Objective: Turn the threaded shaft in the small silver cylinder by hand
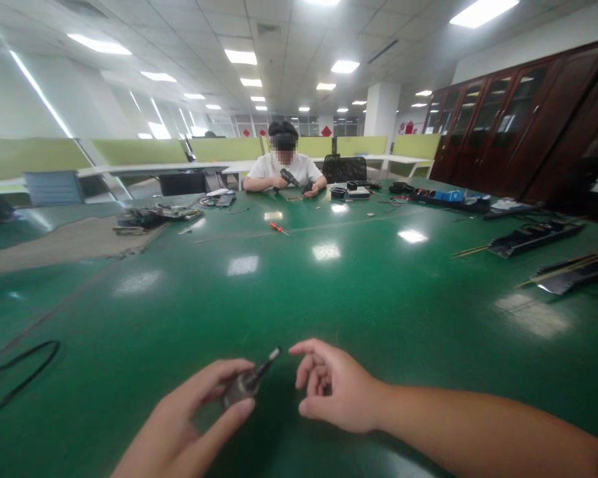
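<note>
My left hand [199, 408] grips a small dark, rounded part with a thin stem [242, 387] between thumb and fingers. Its black stem with a pale band points up and to the right; blur hides the finer detail. Just to the right, my right hand [336, 388] hovers over the table with the index finger stretched toward the stem's tip and the thumb held apart. Nothing is in that hand, and a gap separates it from the part. Both hands are above the near side of the green table [259, 299].
A co-worker [285, 166] sits across the table holding a power drill [290, 178]. A red-handled screwdriver [278, 228] lies toward the far side. Circuit boards [154, 216] are piled at left, a black cable [27, 362] curves nearby, and black housings [535, 238] lie at right.
</note>
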Available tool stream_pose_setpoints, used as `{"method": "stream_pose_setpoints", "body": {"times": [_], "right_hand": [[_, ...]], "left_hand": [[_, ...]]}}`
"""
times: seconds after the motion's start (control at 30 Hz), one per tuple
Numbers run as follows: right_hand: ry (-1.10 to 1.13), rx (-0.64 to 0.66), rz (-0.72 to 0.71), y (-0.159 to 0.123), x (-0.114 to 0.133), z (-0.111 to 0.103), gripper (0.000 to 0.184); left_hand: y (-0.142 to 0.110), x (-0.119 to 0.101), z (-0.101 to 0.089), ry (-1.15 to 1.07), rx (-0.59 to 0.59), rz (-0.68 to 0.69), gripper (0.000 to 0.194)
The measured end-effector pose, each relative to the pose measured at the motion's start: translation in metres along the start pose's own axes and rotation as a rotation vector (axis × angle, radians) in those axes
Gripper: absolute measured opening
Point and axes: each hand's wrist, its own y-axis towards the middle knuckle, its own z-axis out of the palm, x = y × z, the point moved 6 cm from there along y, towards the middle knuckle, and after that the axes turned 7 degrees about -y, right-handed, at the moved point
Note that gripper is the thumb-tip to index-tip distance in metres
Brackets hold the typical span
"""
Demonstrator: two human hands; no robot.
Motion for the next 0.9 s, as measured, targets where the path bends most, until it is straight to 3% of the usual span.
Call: {"method": "stream_pose_setpoints", "body": {"times": [0.13, 0.27, 0.47, 0.9], "right_hand": [[0.029, -0.087, 0.035, 0.002, -0.003, -0.004, 0.070], [0.020, -0.084, 0.050, 0.001, -0.001, -0.004, 0.055], [0.016, -0.065, 0.094, -0.001, 0.001, -0.002, 0.043], [-0.050, -0.082, 0.131, -0.002, -0.007, -0.002, 0.017]], "left_hand": [[0.030, -0.006, 0.048, -0.135, 0.177, 0.009, 0.033], [0.028, 0.004, 0.072, -0.287, 0.270, -0.049, 0.030], [0.022, 0.019, 0.072, -0.459, 0.261, -0.179, 0.034], [0.022, 0.016, 0.072, -0.424, 0.222, -0.166, 0.034]]}}
